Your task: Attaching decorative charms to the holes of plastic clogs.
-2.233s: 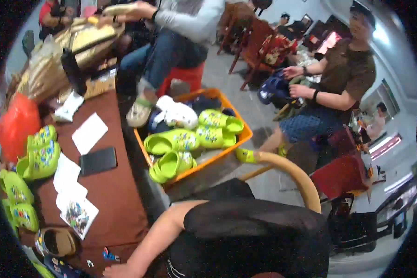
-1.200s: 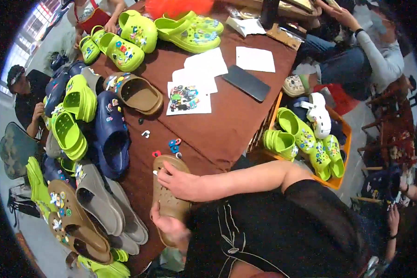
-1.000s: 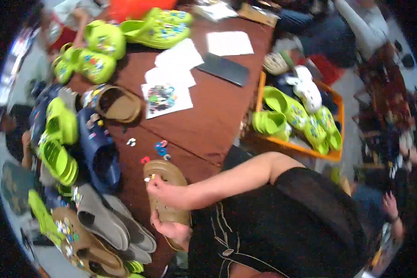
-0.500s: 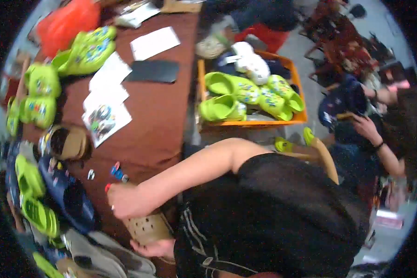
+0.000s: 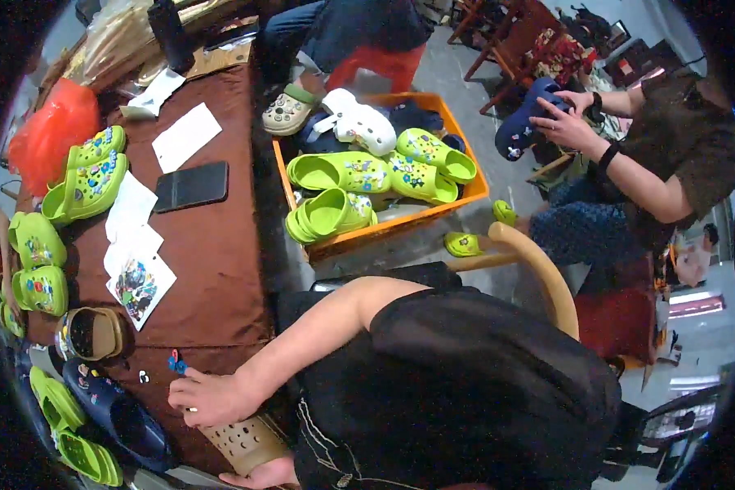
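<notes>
A tan clog (image 5: 245,441) with round holes lies tilted at the table's near edge. My left hand (image 5: 265,474) is against its lower end and grips it, with most of the fingers hidden. Above the clog's toe is my right hand (image 5: 216,398), fingers apart, one fingertip beside a small blue and red charm (image 5: 176,362) on the brown cloth. No object shows in the right hand; its palm side is hidden. A small black and white charm (image 5: 144,376) lies nearby. Left of my hands rests a dark blue clog (image 5: 114,416) with charms.
Green clogs (image 5: 41,265) line the table's far side, near a brown sandal (image 5: 98,331). Papers (image 5: 139,286) and a black tablet (image 5: 192,186) lie on the brown cloth (image 5: 212,269). An orange crate (image 5: 392,226) holds clogs. A seated person (image 5: 661,155) handles a blue clog (image 5: 527,122).
The view has shifted, so the table scene sits lower and further left. My right hand has moved from over the clog toward the blue and red charm; the red bit at its fingertips no longer shows.
</notes>
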### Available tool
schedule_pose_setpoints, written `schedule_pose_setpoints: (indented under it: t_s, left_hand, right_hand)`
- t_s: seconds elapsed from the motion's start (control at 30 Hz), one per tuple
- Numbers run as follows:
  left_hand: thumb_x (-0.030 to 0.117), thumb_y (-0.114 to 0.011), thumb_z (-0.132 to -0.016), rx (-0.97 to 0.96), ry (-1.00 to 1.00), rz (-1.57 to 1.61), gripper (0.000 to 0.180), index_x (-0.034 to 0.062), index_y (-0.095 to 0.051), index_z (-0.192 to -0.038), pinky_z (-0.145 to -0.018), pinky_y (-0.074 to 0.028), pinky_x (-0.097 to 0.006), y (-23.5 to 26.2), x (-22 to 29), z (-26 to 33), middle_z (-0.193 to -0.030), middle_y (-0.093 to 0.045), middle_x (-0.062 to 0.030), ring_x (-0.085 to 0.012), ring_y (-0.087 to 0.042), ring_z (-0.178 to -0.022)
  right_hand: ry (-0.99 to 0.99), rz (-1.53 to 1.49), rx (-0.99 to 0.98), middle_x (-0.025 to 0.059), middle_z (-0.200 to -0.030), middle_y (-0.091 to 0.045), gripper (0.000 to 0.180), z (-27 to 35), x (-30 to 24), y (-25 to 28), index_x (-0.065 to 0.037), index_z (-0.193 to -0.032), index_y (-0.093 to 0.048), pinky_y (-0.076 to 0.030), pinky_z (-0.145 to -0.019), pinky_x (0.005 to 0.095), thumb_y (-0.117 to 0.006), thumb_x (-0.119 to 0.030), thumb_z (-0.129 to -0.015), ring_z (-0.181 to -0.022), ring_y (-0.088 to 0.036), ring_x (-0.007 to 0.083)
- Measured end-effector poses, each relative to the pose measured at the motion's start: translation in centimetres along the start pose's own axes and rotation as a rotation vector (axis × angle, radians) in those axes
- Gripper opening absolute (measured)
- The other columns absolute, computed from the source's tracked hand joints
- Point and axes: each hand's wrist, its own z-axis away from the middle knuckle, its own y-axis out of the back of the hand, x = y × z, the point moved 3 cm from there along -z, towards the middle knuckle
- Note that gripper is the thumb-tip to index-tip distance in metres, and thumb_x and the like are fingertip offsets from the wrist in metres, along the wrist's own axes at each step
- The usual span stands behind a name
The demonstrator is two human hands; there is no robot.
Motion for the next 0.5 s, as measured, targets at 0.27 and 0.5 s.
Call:
schedule_pose_setpoints:
  t_s: [0.27,0.5]
  left_hand:
    - [0.042,-0.058,-0.086,-0.192,-0.221,-0.123,0.054,0.014,-0.049,-0.131,-0.102,-0.031,-0.045,4.1,-0.5,-3.3,-0.141,-0.038,-0.0108,-0.0287,-0.039,-0.125]
    - [0.042,-0.057,-0.086,-0.339,-0.392,-0.191,0.055,0.0145,-0.047,-0.133,-0.102,-0.033,-0.047,3.9,-1.6,-3.5,-0.14,-0.04,-0.012,-0.0306,-0.041,-0.124]
  right_hand:
    - [-0.404,-0.468,-0.34,0.0232,-0.125,-0.035,0.068,-1.2,1.0,1.7,-0.009,-0.123,-0.043,-0.042,-0.089,0.0521,-0.076,-0.026,-0.066,-0.118,-0.037,0.0431]
    - [-0.515,-0.507,-0.406,0.0227,-0.119,-0.038,0.073,-2.1,0.5,-1.2,-0.011,-0.125,-0.041,-0.044,-0.086,0.0489,-0.076,-0.02,-0.062,-0.111,-0.041,0.04]
